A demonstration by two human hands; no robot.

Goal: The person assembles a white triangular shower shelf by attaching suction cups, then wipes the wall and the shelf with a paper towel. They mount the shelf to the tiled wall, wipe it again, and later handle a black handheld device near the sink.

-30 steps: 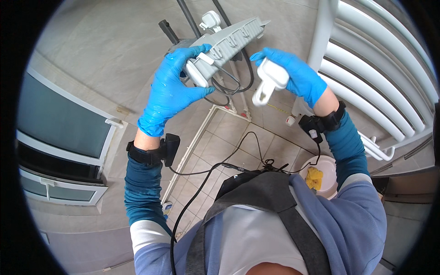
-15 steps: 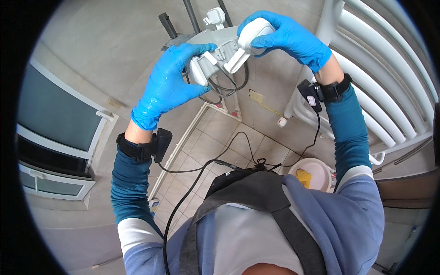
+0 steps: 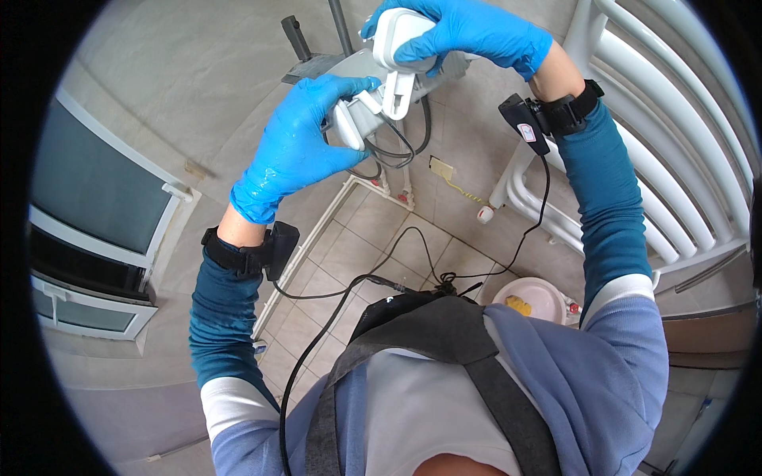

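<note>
My right hand (image 3: pixel 468 33), in a blue glove, grips a white rounded-square plastic piece (image 3: pixel 403 36) with a slotted arm hanging from it. That slotted arm is over the top of a grey-white plastic housing (image 3: pixel 373 119); whether it is hooked on cannot be told. Around the housing's white left end, my left hand (image 3: pixel 294 143) is closed with thumb and fingers on either side, its blue glove wet. A thin grey cable (image 3: pixel 406 155) loops below the housing. My right hand hides part of the housing's back.
Behind the housing are a grey shelf-like bracket (image 3: pixel 313 67) and an upright dark pipe (image 3: pixel 341 28). A white tubular radiator (image 3: pixel 635 79) stands right, a framed window (image 3: pixel 103 182) left. Below are white pipes (image 3: pixel 309 238), a black cable (image 3: pixel 321 329) and a pink basin (image 3: pixel 544 297) with a yellow cloth.
My right hand has moved left with the white piece, turning its slotted arm more upright. It now covers the small white fitting behind the housing. My left hand has barely moved.
</note>
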